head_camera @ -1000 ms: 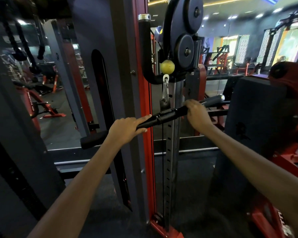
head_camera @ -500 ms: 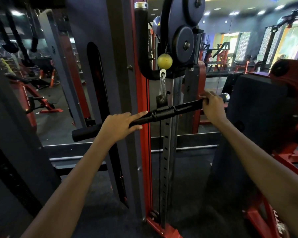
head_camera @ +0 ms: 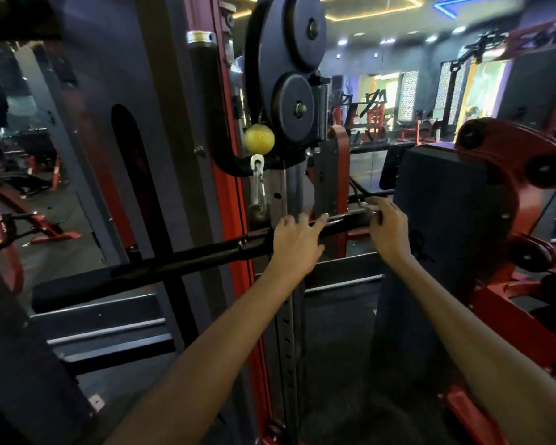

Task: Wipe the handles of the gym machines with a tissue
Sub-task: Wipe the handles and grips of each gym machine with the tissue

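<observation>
Across the middle of the frame, from lower left up toward the right, runs the long black bar handle [head_camera: 187, 263] of the cable machine, hanging from a silver carabiner [head_camera: 257, 184] under a yellow ball stopper [head_camera: 259, 138]. My left hand [head_camera: 294, 240] lies on top of the bar just right of its centre, fingers stretched out fairly straight along it and relaxed rather than wrapped around. My right hand [head_camera: 387, 229] sits further right, at the bar's right end, with its fingers curled over the top of the bar and gripping it; a bit of pale, shiny material shows at my fingertips there, but it is too blurred for me to tell whether that is the tissue or the bar's metal end cap. The two hands are near each other yet apart, with a short stretch of bare bar between them. Above the ball, in the upper centre, two dark round pulleys [head_camera: 291, 104] sit on the red and grey upright frame [head_camera: 235, 200]. At the right edge stands another red machine [head_camera: 511, 175] with a dark padded block [head_camera: 443, 203] just behind my right hand. Far off in the upper right, more red gym equipment [head_camera: 371, 114] stands near bright windows.
</observation>
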{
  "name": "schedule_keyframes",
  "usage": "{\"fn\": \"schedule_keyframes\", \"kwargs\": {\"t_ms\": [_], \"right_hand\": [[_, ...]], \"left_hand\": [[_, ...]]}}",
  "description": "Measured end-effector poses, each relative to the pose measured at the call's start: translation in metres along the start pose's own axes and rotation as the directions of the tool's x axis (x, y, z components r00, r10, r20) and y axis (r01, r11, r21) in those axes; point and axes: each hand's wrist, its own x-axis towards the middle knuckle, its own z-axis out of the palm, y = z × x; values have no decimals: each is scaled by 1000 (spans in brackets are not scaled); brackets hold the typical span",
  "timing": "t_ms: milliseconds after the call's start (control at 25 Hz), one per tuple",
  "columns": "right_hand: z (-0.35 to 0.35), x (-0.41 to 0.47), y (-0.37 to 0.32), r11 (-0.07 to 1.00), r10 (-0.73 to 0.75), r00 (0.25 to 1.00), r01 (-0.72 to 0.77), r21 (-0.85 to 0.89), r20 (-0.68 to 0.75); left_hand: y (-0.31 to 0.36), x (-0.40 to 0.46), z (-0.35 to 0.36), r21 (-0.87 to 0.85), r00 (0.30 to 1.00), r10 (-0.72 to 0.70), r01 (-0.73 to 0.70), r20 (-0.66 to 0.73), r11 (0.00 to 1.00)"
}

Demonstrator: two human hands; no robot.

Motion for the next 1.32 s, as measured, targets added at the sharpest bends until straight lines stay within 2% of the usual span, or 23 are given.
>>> {"fn": "schedule_keyframes", "kwargs": {"t_ms": [80,200,320,400,440,480,560,600,640,680,720,760,800,840,920,960,1000,1080,1120,1160,1200,1280,1320], "right_hand": [[-7,4,7,996,75,995,-72,48,-65],[-2,13,16,988,131,991,-127,91,-39],[8,10,17,998,58,998,-58,8,30],[18,0,12,999,-51,997,51,-1,59],[25,-6,9,986,-164,983,165,-7,84],[33,-11,6,943,-321,936,330,-45,145],[44,-8,19,777,-571,770,619,-118,285],[44,2,33,763,-583,760,634,-128,288],[40,12,44,833,-492,826,539,-125,276],[32,21,54,935,-321,918,346,-75,232],[26,24,58,989,-143,975,148,-20,172],[25,21,56,998,-49,986,43,45,160],[27,13,46,995,-92,980,84,55,179],[32,0,33,969,-245,947,241,46,206],[42,-15,27,803,-586,767,594,57,262],[42,-7,33,736,-659,701,676,40,273],[43,6,46,759,-628,725,651,17,283],[34,24,54,959,-281,940,281,30,191],[33,25,48,990,-140,977,137,31,163],[34,20,34,993,-117,979,115,23,169],[36,12,19,975,-223,952,222,29,210],[41,12,10,855,-510,803,512,82,308],[35,26,13,842,-522,766,534,83,375]], "left_hand": [[-2,11,3,66,999,-48,46,23,997],[-5,20,3,94,999,-33,34,-12,995],[-7,26,-2,54,998,-61,59,25,997],[-6,25,-2,76,998,-66,65,20,995],[-4,25,1,105,998,-56,55,3,993],[-3,24,2,133,999,-47,49,-15,990],[-2,24,4,173,999,-43,48,-31,984],[-3,25,4,182,999,-40,46,-35,982],[-4,26,4,188,999,-38,44,-34,981],[-4,25,4,192,999,-37,42,-31,981],[-3,23,4,192,999,-36,41,-29,981],[-2,22,5,192,999,-38,42,-29,980],[-1,20,6,196,999,-45,49,-27,979],[-1,21,6,207,998,-52,57,-26,977],[-2,25,6,232,998,-62,66,-25,970],[-2,26,5,239,998,-61,65,-26,969],[-2,27,5,243,998,-59,64,-28,968],[-1,25,5,245,997,-62,70,-39,967],[0,24,6,242,997,-65,75,-45,967],[1,23,7,240,996,-66,77,-52,968],[2,23,8,244,996,-67,79,-57,967],[2,25,8,255,995,-72,86,-65,963],[2,26,8,255,995,-71,86,-68,963]]}}
